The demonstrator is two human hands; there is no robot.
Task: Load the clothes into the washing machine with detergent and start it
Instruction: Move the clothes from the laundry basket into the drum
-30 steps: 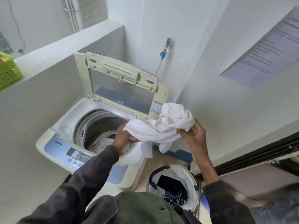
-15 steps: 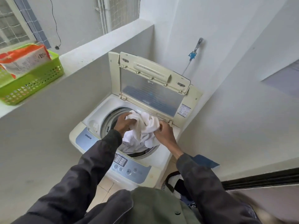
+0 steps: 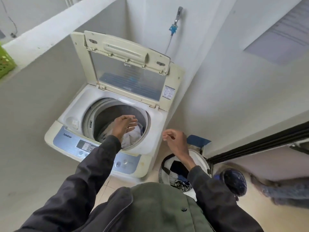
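A cream top-loading washing machine (image 3: pixel 155 118) stands with its lid (image 3: pixel 127 71) raised upright. White clothes (image 3: pixel 133 136) lie inside the drum. My left hand (image 3: pixel 122 125) hovers over the drum opening, fingers spread, holding nothing. My right hand (image 3: pixel 175 141) hangs empty to the right of the machine, above a white laundry basket (image 3: pixel 200 158) on the floor that holds dark and patterned clothes (image 3: pixel 179 180). The blue control panel (image 3: pixel 73 141) runs along the machine's front edge, partly hidden by my left sleeve.
A low white wall (image 3: pixel 41 36) runs along the left with a green basket (image 3: pixel 5 64) on its ledge. A tap (image 3: pixel 177 15) with a hose sits on the wall behind the machine. A dark door track (image 3: pixel 259 143) crosses at right.
Both hands held the white garment and pushed it into the drum; now it lies inside and both hands have let go. My right hand has drawn back to the right.
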